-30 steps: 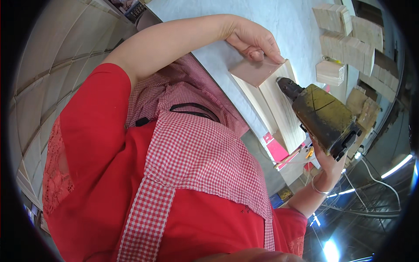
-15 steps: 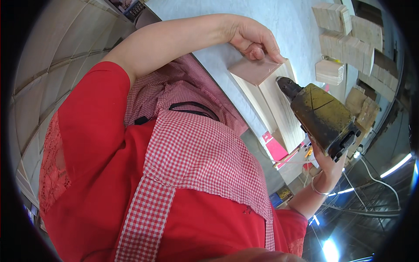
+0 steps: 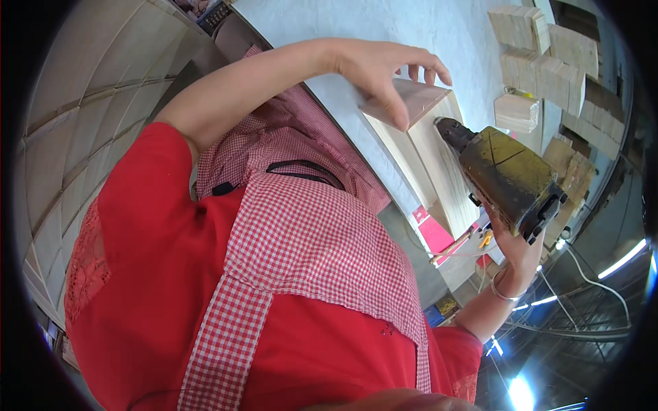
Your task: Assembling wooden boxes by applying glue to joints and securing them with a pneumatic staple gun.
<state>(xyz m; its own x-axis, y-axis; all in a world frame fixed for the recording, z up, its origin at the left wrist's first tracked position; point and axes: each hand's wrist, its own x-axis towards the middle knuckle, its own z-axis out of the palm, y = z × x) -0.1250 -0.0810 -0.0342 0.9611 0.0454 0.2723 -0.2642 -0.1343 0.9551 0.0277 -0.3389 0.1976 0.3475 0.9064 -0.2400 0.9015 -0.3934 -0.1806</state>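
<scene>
Half a second ago the left hand (image 3: 370, 68) had its fingers curled in and bunched over the end panel (image 3: 426, 94); now it spreads wide, the thumb toward the near side of the panel and the other fingers arched over its far edge. Whether they touch the panel, I cannot tell. The right hand (image 3: 508, 240) grips the handheld tool (image 3: 507, 171) in almost the same place as before, most of its fingers hidden behind the body.

The panel is a smooth, flat, pinkish-brown rectangle across the far end of a long, narrow wooden frame (image 3: 442, 154) of pale, straight-grained boards, lying on the bluish-white tabletop (image 3: 384, 20). The tool's dark, blunt nose is just beside the frame's right side; its blocky casing is yellow-green, scuffed and blackened. Stacks of thin, pale wooden pieces (image 3: 541, 75) stand farther right, and a flat pink-red piece (image 3: 435, 234) lies by the frame's near end.
</scene>
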